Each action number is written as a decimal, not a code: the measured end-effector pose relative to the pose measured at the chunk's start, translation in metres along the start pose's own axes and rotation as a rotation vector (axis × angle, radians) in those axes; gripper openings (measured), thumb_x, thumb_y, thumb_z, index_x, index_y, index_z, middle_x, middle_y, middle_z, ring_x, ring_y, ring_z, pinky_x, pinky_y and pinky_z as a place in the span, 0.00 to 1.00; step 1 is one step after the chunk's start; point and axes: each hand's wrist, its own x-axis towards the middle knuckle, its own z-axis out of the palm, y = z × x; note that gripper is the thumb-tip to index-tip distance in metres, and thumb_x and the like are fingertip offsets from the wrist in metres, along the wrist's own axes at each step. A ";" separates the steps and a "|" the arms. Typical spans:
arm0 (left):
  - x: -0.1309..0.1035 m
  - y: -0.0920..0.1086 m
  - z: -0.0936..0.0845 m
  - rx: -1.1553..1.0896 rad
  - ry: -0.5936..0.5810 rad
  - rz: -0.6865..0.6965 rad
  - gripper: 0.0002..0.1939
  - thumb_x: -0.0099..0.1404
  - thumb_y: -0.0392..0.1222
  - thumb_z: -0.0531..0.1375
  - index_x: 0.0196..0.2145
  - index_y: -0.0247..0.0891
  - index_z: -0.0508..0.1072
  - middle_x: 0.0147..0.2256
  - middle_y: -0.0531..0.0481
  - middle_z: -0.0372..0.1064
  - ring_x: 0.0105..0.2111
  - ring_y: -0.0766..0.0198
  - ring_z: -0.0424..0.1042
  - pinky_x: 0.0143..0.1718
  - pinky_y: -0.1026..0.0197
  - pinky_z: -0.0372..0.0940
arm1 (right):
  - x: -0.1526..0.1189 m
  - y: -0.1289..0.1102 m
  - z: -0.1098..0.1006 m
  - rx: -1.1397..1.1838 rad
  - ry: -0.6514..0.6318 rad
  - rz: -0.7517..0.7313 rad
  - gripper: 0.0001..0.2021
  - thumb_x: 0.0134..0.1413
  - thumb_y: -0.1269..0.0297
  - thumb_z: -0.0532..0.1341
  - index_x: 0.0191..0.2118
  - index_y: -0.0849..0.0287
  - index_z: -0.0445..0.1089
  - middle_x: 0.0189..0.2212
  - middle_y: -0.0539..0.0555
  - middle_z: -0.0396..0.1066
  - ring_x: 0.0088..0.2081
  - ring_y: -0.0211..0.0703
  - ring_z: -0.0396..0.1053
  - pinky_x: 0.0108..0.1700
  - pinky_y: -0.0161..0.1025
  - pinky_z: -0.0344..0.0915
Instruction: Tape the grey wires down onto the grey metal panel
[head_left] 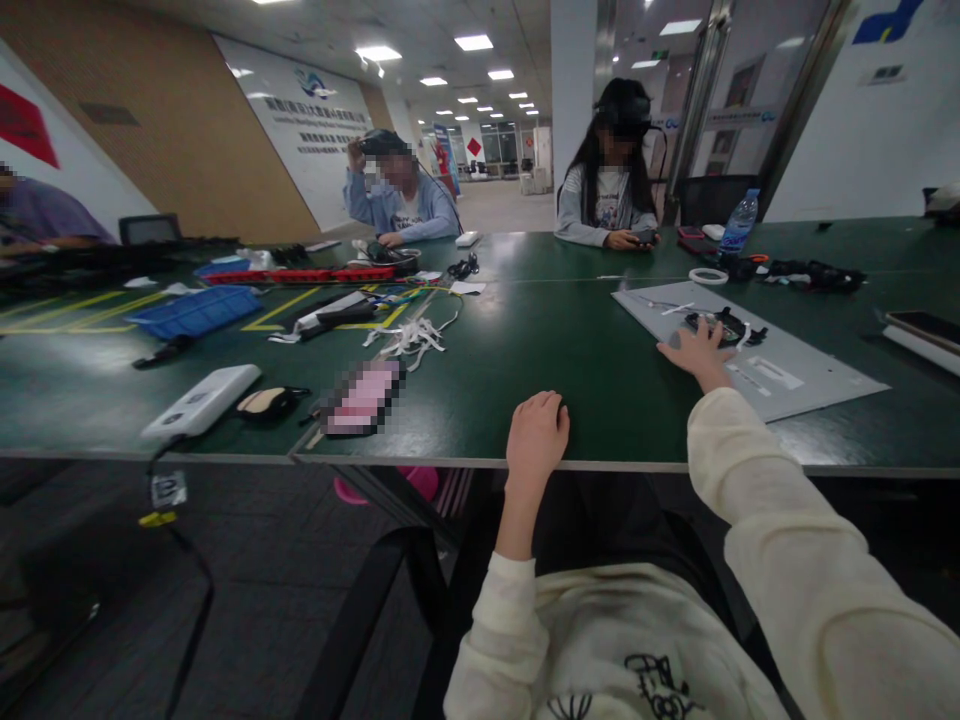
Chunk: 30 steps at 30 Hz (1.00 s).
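Observation:
Resting on the near edge of the green table (480, 330), my left hand (538, 430) has its fingers curled and pressed together. A small dark spot shows beside its fingers, and what is under the palm is hidden. My right hand (699, 355) reaches forward over a grey board (825, 375), palm down with fingers spread. Its fingertips are at the near left side of a black device (739, 325) lying on the board. Thin tools (660, 302) and white labels (776, 373) are also on the board.
A white tape roll (708, 276) and a water bottle (740, 222) stand beyond the board. To the left lie a pink phone (365, 397), a power strip (202, 402), white strips (418, 338) and a blue tray (196, 312). Two people wearing headsets sit across the table.

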 end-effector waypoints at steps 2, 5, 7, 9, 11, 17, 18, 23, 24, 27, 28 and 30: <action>-0.001 0.000 -0.001 -0.004 -0.001 0.004 0.16 0.71 0.41 0.50 0.51 0.37 0.71 0.53 0.43 0.69 0.54 0.58 0.67 0.59 0.50 0.59 | 0.001 0.006 -0.001 -0.017 -0.053 -0.070 0.33 0.57 0.38 0.47 0.62 0.50 0.60 0.69 0.59 0.31 0.67 0.70 0.25 0.53 0.80 0.35; -0.001 0.001 0.000 0.000 0.007 0.015 0.16 0.71 0.41 0.50 0.51 0.36 0.71 0.53 0.43 0.69 0.54 0.58 0.67 0.58 0.51 0.59 | 0.001 0.010 -0.001 -0.029 -0.062 -0.095 0.31 0.59 0.41 0.45 0.63 0.47 0.59 0.69 0.56 0.32 0.67 0.69 0.25 0.53 0.80 0.36; -0.001 0.000 0.000 0.004 0.015 0.023 0.16 0.71 0.40 0.50 0.51 0.36 0.71 0.53 0.42 0.69 0.54 0.58 0.67 0.58 0.52 0.60 | 0.001 0.010 -0.001 -0.025 -0.046 -0.087 0.29 0.60 0.43 0.44 0.62 0.47 0.59 0.69 0.56 0.32 0.67 0.69 0.26 0.54 0.80 0.37; 0.000 0.000 0.001 0.007 0.017 0.026 0.16 0.71 0.40 0.50 0.51 0.35 0.71 0.53 0.42 0.69 0.54 0.58 0.67 0.58 0.52 0.60 | 0.001 0.009 0.000 -0.013 -0.027 -0.065 0.28 0.60 0.44 0.44 0.62 0.48 0.60 0.69 0.57 0.31 0.67 0.69 0.27 0.54 0.80 0.36; 0.000 0.000 0.001 0.010 0.011 0.023 0.16 0.71 0.40 0.49 0.51 0.35 0.71 0.53 0.43 0.69 0.53 0.58 0.67 0.58 0.52 0.60 | 0.001 0.007 0.001 -0.002 -0.013 -0.041 0.27 0.61 0.46 0.45 0.61 0.48 0.61 0.69 0.58 0.29 0.67 0.69 0.27 0.53 0.80 0.36; 0.000 0.001 0.000 0.012 -0.001 0.008 0.16 0.71 0.41 0.49 0.51 0.36 0.71 0.53 0.43 0.69 0.55 0.58 0.66 0.58 0.51 0.59 | 0.004 0.003 0.004 0.024 0.019 0.021 0.26 0.60 0.49 0.46 0.60 0.52 0.62 0.69 0.59 0.26 0.67 0.70 0.24 0.53 0.80 0.35; 0.000 0.001 0.000 0.009 -0.001 0.010 0.16 0.72 0.41 0.49 0.51 0.36 0.71 0.53 0.43 0.69 0.55 0.58 0.66 0.59 0.51 0.59 | 0.005 0.003 0.004 0.028 0.024 0.036 0.26 0.60 0.49 0.46 0.59 0.53 0.63 0.69 0.60 0.25 0.67 0.70 0.24 0.53 0.80 0.35; -0.001 0.000 0.000 -0.001 -0.001 -0.001 0.16 0.71 0.41 0.49 0.51 0.37 0.71 0.53 0.43 0.69 0.55 0.58 0.67 0.59 0.51 0.59 | 0.008 0.007 0.005 0.034 0.084 0.084 0.27 0.60 0.50 0.46 0.59 0.58 0.63 0.69 0.63 0.27 0.67 0.71 0.25 0.53 0.80 0.34; -0.001 -0.001 0.000 -0.002 -0.001 0.000 0.16 0.71 0.40 0.50 0.51 0.37 0.71 0.53 0.43 0.69 0.54 0.58 0.67 0.59 0.51 0.59 | 0.009 0.008 0.006 0.036 0.092 0.099 0.27 0.59 0.51 0.47 0.59 0.58 0.63 0.69 0.64 0.27 0.67 0.71 0.25 0.53 0.80 0.35; -0.001 -0.001 -0.001 -0.004 -0.003 0.006 0.16 0.71 0.40 0.50 0.52 0.37 0.71 0.53 0.43 0.69 0.55 0.58 0.67 0.59 0.52 0.59 | 0.013 0.012 0.007 0.053 0.109 0.145 0.28 0.59 0.51 0.47 0.59 0.59 0.63 0.69 0.65 0.28 0.66 0.72 0.25 0.53 0.81 0.35; -0.001 -0.001 -0.001 -0.004 -0.003 0.006 0.16 0.71 0.40 0.50 0.52 0.37 0.70 0.54 0.43 0.69 0.54 0.58 0.67 0.59 0.52 0.59 | 0.014 0.013 0.007 0.061 0.119 0.157 0.28 0.58 0.51 0.47 0.59 0.59 0.63 0.69 0.65 0.28 0.66 0.72 0.24 0.53 0.81 0.34; -0.001 -0.002 -0.001 -0.002 -0.002 0.005 0.16 0.71 0.41 0.50 0.52 0.37 0.70 0.54 0.44 0.69 0.54 0.58 0.67 0.58 0.52 0.59 | 0.015 0.016 0.008 0.080 0.140 0.177 0.29 0.57 0.50 0.49 0.59 0.60 0.63 0.69 0.66 0.29 0.66 0.72 0.24 0.54 0.80 0.34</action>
